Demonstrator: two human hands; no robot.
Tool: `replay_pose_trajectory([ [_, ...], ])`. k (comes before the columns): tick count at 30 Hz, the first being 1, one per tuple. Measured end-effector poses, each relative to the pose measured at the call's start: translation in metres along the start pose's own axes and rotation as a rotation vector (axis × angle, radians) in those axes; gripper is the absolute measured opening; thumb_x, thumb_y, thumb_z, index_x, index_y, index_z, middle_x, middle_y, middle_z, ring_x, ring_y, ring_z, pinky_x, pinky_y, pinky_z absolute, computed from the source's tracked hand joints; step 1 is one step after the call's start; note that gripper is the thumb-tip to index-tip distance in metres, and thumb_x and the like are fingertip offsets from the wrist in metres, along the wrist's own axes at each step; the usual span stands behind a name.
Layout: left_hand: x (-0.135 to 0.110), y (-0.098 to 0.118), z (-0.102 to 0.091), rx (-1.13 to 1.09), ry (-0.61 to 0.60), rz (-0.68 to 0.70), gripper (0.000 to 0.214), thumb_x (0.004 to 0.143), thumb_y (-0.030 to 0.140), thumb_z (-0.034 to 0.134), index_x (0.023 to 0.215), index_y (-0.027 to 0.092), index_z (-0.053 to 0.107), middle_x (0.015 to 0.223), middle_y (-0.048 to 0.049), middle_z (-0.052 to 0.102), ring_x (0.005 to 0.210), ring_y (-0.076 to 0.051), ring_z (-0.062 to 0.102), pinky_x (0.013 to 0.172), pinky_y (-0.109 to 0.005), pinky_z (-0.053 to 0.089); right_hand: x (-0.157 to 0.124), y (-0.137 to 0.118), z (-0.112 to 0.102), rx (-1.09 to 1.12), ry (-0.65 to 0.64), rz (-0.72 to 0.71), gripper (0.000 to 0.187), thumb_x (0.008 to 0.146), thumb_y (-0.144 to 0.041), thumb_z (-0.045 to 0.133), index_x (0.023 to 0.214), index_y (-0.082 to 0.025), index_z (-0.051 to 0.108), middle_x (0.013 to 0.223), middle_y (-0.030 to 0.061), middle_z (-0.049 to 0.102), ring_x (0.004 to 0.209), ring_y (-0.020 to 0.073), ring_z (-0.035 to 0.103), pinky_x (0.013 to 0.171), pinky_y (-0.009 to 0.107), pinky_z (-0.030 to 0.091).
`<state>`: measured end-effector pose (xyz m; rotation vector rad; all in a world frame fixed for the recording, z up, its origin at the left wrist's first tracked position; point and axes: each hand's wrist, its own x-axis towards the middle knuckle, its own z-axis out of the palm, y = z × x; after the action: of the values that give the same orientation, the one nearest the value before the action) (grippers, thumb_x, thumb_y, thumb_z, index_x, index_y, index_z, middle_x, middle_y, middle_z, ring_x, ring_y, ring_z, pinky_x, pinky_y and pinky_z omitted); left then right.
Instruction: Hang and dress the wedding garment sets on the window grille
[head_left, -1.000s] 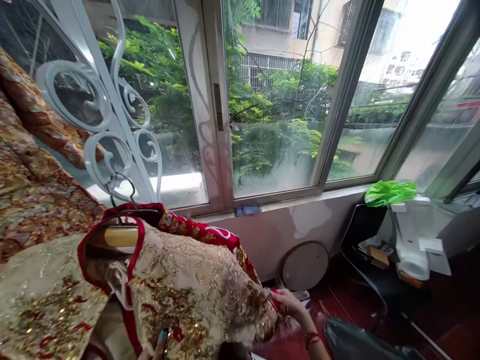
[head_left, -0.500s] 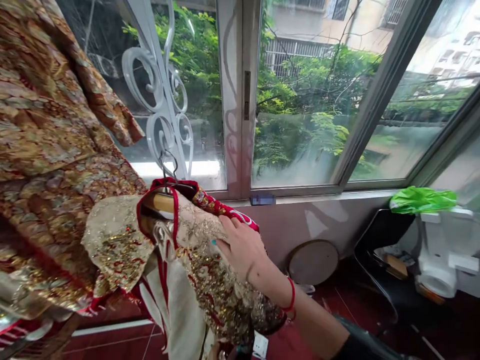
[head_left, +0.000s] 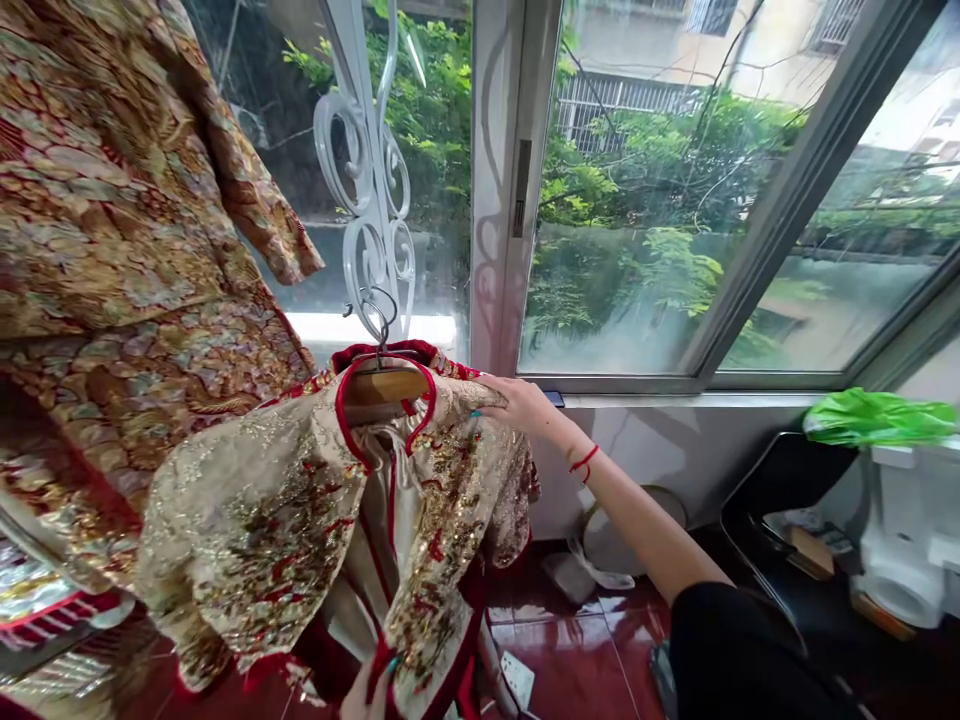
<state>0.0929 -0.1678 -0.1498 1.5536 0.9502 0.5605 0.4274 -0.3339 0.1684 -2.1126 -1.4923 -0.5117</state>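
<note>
A cream-and-gold embroidered robe [head_left: 300, 520] with red trim hangs open on a wooden hanger [head_left: 382, 388]. The hanger's metal hook [head_left: 377, 315] is looped over a white scrolled window grille [head_left: 360, 170]. My right hand [head_left: 521, 405], with a red string on its wrist, lies flat on the robe's shoulder. At the bottom edge of the view, my left hand [head_left: 361, 692] holds the robe's red-trimmed front edge and is mostly hidden. To the left, a gold-and-red brocade robe [head_left: 112, 250] hangs close beside the first.
A glazed window [head_left: 645, 200] looks onto trees and buildings. Below it stand a black chair [head_left: 780, 500], a round pale board [head_left: 634, 510] and a white fixture [head_left: 900, 560] with a green plastic bag [head_left: 877, 418] on top. The floor is glossy red tile [head_left: 570, 640].
My right hand has risen from the robe's lower edge to its shoulder. The robe now faces me, hanging open, and my left hand holds its front edge. The view has swung left.
</note>
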Motion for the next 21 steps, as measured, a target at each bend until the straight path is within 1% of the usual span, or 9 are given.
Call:
replay_pose_trajectory([
  [3,-0.007,-0.008,0.049,0.039,-0.121,0.039,0.061,0.051,0.07,0.064,0.082,0.019,0.074,0.099,-0.0143,0.077,0.11,-0.04,0.065,0.104,-0.047,0.047,-0.001,-0.003,0.004,0.017,-0.027,0.04,0.049,0.089,-0.044,0.064,0.132,-0.023,0.056,0.11,0.0054,0.073,0.089,0.0228,0.068,0.073,0.029,0.049],
  [5,-0.011,-0.015,0.07,0.065,-0.165,0.06,0.062,0.06,0.068,0.059,0.092,0.017,0.074,0.11,-0.0154,0.075,0.117,-0.038,0.062,0.108,-0.045,0.043,-0.002,-0.005,0.005,0.02,-0.039,0.072,0.047,0.089,-0.042,0.064,0.131,-0.023,0.056,0.109,0.0054,0.073,0.091,0.0235,0.067,0.074,0.03,0.048],
  [9,-0.016,-0.03,0.072,0.113,-0.183,0.09,0.054,0.069,0.06,0.054,0.101,0.02,0.073,0.114,-0.013,0.074,0.117,-0.037,0.063,0.106,-0.046,0.045,0.001,-0.005,0.004,0.034,-0.051,0.136,0.041,0.09,-0.038,0.062,0.127,-0.021,0.057,0.116,0.0074,0.069,0.101,0.0248,0.065,0.081,0.033,0.049],
  [12,-0.017,-0.02,0.072,0.123,-0.252,0.147,0.05,0.07,0.056,0.055,0.101,0.021,0.072,0.113,-0.013,0.075,0.113,-0.037,0.065,0.104,-0.045,0.047,-0.006,-0.013,0.004,0.111,0.027,0.147,0.046,0.09,-0.036,0.06,0.132,-0.02,0.051,0.123,0.0096,0.063,0.113,0.0247,0.058,0.095,0.038,0.047],
  [15,-0.012,0.034,0.089,0.034,-0.318,0.221,0.061,0.065,0.055,0.063,0.114,0.018,0.067,0.126,-0.0156,0.068,0.124,-0.035,0.058,0.108,-0.044,0.043,-0.046,-0.04,0.028,0.199,0.299,0.197,0.066,0.087,-0.038,0.061,0.145,-0.022,0.032,0.144,0.013,0.043,0.135,0.0268,0.039,0.112,0.047,0.035],
  [16,-0.009,0.062,0.097,-0.021,-0.343,0.255,0.069,0.063,0.054,0.067,0.12,0.016,0.063,0.131,-0.0173,0.064,0.127,-0.035,0.055,0.109,-0.043,0.042,-0.068,-0.053,0.046,0.221,0.433,0.261,0.071,0.088,-0.037,0.059,0.148,-0.022,0.025,0.15,0.0138,0.034,0.141,0.0279,0.031,0.115,0.05,0.03],
  [18,-0.004,0.124,0.108,-0.176,-0.402,0.367,0.073,0.072,0.054,0.061,0.132,0.012,0.053,0.134,-0.0181,0.061,0.124,-0.032,0.057,0.104,-0.04,0.046,-0.119,-0.081,0.094,0.288,0.647,0.45,0.066,0.093,-0.028,0.046,0.152,-0.023,0.014,0.154,0.0148,0.026,0.142,0.0272,0.03,0.115,0.053,0.03],
  [19,-0.002,0.153,0.11,-0.19,-0.393,0.409,0.067,0.077,0.054,0.056,0.128,0.01,0.056,0.127,-0.0192,0.066,0.117,-0.031,0.062,0.1,-0.041,0.049,-0.144,-0.094,0.123,0.296,0.668,0.526,0.065,0.094,-0.025,0.041,0.152,-0.023,0.012,0.155,0.0156,0.026,0.142,0.0282,0.031,0.114,0.055,0.032],
  [21,-0.001,0.202,0.108,-0.116,-0.396,0.477,0.05,0.081,0.051,0.055,0.108,0.011,0.068,0.108,-0.016,0.074,0.104,-0.031,0.067,0.095,-0.041,0.051,-0.186,-0.114,0.176,0.225,0.535,0.575,0.072,0.087,-0.026,0.05,0.152,-0.023,0.018,0.156,0.0169,0.025,0.143,0.0357,0.028,0.109,0.061,0.034],
])
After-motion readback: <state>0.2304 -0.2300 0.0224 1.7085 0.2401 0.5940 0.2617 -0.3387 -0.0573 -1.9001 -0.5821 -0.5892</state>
